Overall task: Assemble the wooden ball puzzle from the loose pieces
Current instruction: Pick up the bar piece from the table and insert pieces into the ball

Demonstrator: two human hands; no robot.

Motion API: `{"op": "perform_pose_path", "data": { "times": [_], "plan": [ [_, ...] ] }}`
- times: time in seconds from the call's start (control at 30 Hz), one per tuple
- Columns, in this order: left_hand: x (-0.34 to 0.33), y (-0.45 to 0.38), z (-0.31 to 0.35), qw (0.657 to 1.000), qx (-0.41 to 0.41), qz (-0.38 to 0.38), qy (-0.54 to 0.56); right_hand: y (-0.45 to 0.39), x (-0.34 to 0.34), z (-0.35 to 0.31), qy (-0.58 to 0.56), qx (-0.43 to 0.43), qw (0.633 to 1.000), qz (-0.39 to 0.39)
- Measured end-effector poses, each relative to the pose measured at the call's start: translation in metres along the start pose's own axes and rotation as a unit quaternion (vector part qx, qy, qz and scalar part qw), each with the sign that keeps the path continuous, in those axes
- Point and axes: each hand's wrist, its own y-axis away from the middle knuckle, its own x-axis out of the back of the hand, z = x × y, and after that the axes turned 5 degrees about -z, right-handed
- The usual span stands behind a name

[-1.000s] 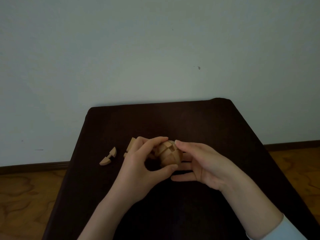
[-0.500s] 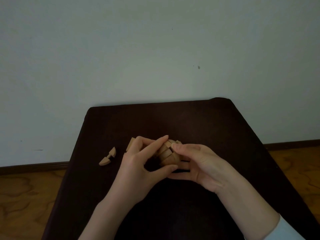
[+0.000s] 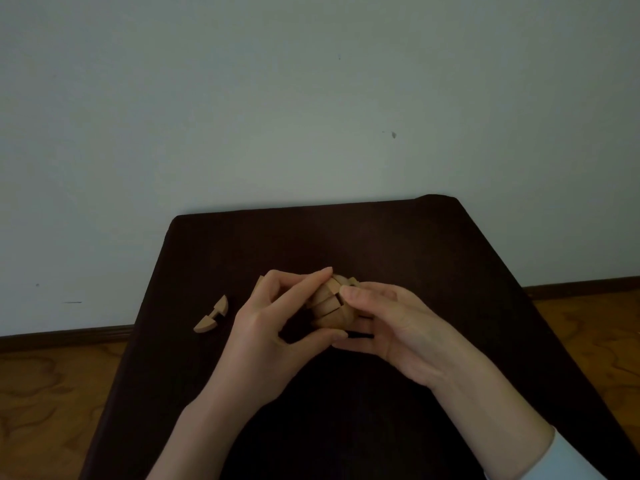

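Ball (image 3: 329,306) looks mostly built, pinched in the grip of both the left hand (image 3: 266,327) and right hand (image 3: 391,327), while one loose piece (image 3: 212,315) waits on the tabletop (image 3: 415,244).

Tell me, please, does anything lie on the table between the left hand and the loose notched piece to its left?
Nothing visible does: bare table separates the left hand from the loose piece.

Dark table (image 3: 433,258) on wood floor, loose notched wooden piece (image 3: 211,315) lying near its left edge
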Motion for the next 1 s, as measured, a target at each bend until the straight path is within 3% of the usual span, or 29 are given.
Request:
{"op": "perform_pose_path", "data": {
  "times": [0.13, 0.4, 0.8, 1.0],
  "plan": [
    [0.001, -0.003, 0.0, 1.0, 0.002, 0.008, -0.003, 0.0, -0.005, 0.0, -0.004, 0.018, 1.0, 0.022],
    [0.006, -0.003, 0.0, 0.994, 0.025, 0.009, 0.102, 0.008, 0.0, -0.013, -0.04, 0.018, 0.999, 0.016],
    [-0.003, -0.003, -0.002, 0.998, 0.004, 0.0, 0.064, 0.015, -0.003, -0.012, 0.046, 0.038, 0.998, 0.019],
    [-0.004, -0.003, -0.002, 0.999, -0.009, -0.001, 0.051, 0.012, -0.006, -0.008, 0.012, 0.027, 1.0, 0.01]
  ]
}}
